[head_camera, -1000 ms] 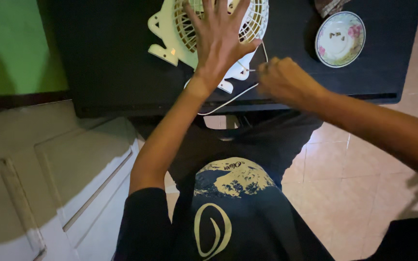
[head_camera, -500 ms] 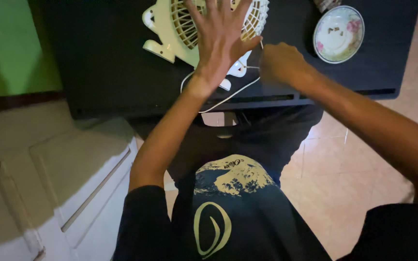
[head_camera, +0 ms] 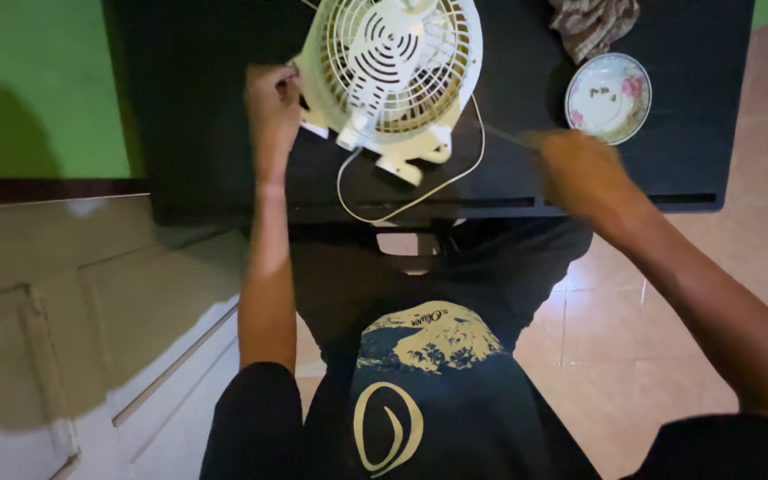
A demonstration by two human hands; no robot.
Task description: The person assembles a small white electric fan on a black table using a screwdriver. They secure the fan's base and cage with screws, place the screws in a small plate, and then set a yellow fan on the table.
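Our left hand [head_camera: 270, 100] has slid off the grille where it lay flat a moment ago and now clenches the left edge of the cream fan [head_camera: 393, 76] lying on the black table [head_camera: 206, 107] — while our right hand [head_camera: 580, 173], pulled back, grips a thin tool [head_camera: 507, 136], so the fan face is uncovered.

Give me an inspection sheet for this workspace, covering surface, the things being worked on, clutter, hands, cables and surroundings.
Surface: black table, dark top, front edge facing the person.
Job's things: cream table fan lying grille up on the table; thin tool, blurred, kind unclear.
Clutter: small flowered dish with a few small bits inside; crumpled cloth at the far edge.
Hands: left hand grips the fan's left rim; right hand closed on the thin tool, right of the fan.
Cables: white cord loops from the fan toward the table's front edge.
Surroundings: green wall, white cabinet, tiled floor.
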